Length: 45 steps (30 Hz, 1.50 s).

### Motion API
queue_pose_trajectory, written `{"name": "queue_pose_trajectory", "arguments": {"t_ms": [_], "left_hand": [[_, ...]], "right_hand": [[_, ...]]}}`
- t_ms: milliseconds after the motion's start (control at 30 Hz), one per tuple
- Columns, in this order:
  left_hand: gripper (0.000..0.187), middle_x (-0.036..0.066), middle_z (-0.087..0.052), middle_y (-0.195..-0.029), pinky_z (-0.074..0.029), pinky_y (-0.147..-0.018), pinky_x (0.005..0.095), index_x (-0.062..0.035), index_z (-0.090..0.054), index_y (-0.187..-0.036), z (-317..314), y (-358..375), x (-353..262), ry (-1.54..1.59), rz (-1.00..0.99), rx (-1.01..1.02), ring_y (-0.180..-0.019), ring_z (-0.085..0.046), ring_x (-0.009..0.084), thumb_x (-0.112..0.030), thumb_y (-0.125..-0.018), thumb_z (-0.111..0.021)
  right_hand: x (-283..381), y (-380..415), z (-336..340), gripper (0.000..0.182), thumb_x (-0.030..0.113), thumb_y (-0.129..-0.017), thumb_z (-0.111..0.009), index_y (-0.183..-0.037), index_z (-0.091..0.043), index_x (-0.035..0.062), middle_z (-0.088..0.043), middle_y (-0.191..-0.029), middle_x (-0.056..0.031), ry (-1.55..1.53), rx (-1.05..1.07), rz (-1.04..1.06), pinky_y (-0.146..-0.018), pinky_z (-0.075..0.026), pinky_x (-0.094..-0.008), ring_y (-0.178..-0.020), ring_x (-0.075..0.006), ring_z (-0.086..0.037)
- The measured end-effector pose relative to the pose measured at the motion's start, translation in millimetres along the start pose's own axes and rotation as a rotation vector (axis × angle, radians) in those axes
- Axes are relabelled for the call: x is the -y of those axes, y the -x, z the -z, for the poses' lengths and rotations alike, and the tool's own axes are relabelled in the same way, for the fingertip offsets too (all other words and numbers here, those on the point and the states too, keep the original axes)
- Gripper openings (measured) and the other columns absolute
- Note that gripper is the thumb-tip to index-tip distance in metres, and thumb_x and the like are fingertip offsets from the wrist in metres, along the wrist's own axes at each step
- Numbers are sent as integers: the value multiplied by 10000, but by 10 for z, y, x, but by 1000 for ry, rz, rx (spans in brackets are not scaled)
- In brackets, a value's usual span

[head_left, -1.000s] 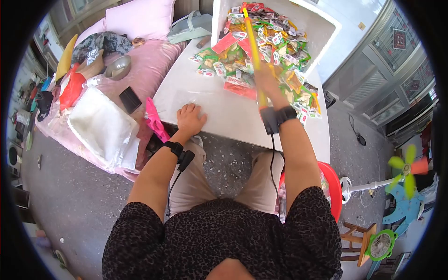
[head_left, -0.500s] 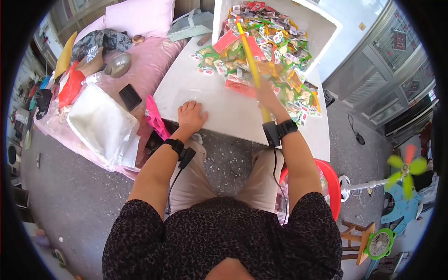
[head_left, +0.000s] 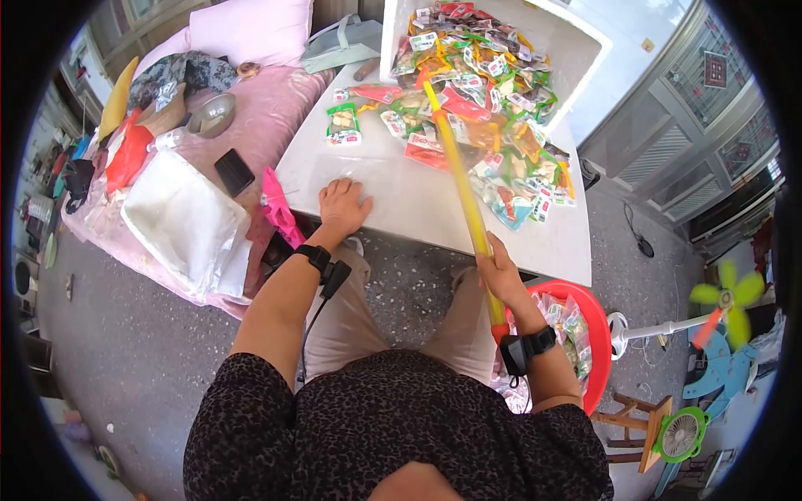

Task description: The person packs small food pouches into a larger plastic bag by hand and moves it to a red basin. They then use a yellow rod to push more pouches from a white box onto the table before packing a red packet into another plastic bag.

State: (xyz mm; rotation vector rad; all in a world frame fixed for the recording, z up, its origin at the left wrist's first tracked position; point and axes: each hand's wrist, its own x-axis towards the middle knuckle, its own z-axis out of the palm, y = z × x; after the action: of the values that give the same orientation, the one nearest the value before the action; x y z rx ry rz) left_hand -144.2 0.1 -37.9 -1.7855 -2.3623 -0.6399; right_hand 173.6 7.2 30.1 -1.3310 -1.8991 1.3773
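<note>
My right hand (head_left: 499, 271) is wrapped round a long yellow stick (head_left: 464, 188) near its lower end, at the table's front edge. The stick's orange tip lies among many small colourful snack packets (head_left: 468, 108), which spill from a white foam box (head_left: 572, 37) tipped on its side. My left hand (head_left: 343, 204) lies flat on the white table (head_left: 401, 192), fingers spread, holding nothing. A green-and-white packet (head_left: 343, 124) rests apart from the pile, beyond my left hand. Both wrists wear black straps with devices.
A red tub (head_left: 598, 334) with packets stands below the table at the right. Left is a pink bed (head_left: 276, 92) with a white foam lid (head_left: 184, 217), a black phone (head_left: 234, 172) and a metal bowl (head_left: 212, 115). A green fan (head_left: 679, 435) sits on a wooden stool.
My right hand and the stick have moved back towards my body. Packets at the pile's near and left parts have shifted, one now lying separate. My left hand has stayed in place.
</note>
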Motion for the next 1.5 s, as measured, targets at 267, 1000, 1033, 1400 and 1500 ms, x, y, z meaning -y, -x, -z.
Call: {"name": "queue_pose_trajectory", "arguments": {"t_ms": [267,1000,1033,1400,1500], "left_hand": [[407,63,-458,-1097,-236,-908,382,-117,-534,-1018,-30,-1,3,-3,11,-11,-1082,-357,230,-383,-712,-498],[384,60,-464,-1080,-245,-895,377,-112,-539,-986,-40,18,22,10,-21,-46,-1063,-367,228,-370,-702,-518],[385,60,-462,-1082,-237,-899,376,-112,-535,-988,-38,12,20,13,-20,-38,-1069,-360,228,-371,-705,-516],[386,68,-465,-1087,-233,-903,378,-110,-536,-990,-11,9,-9,6,-2,-19,-1077,-357,229,-373,-709,-514],[389,68,-463,-1090,-233,-904,376,-110,-534,-993,-3,3,-8,-2,6,-10,-1079,-355,228,-377,-711,-510]], "right_hand": [[369,-540,-232,495,166,-814,-432,-1262,-241,79,-456,-679,-45,-34,70,84,-437,-411,-245,-471,-116,-466],[104,40,-12,507,159,-809,-473,-1249,-257,30,-509,-710,-81,27,2,69,-481,-427,-248,-509,-131,-504],[149,-146,17,501,163,-811,-466,-1249,-259,37,-497,-681,-73,-20,-31,86,-440,-415,-239,-465,-115,-485],[796,-1859,239,362,200,-791,-426,-1115,-387,42,-512,-724,-94,107,-126,307,-434,-446,-290,-495,-195,-516],[712,-1748,169,373,194,-788,-422,-1126,-374,43,-507,-729,-102,71,-73,229,-429,-450,-295,-493,-205,-514]]}}
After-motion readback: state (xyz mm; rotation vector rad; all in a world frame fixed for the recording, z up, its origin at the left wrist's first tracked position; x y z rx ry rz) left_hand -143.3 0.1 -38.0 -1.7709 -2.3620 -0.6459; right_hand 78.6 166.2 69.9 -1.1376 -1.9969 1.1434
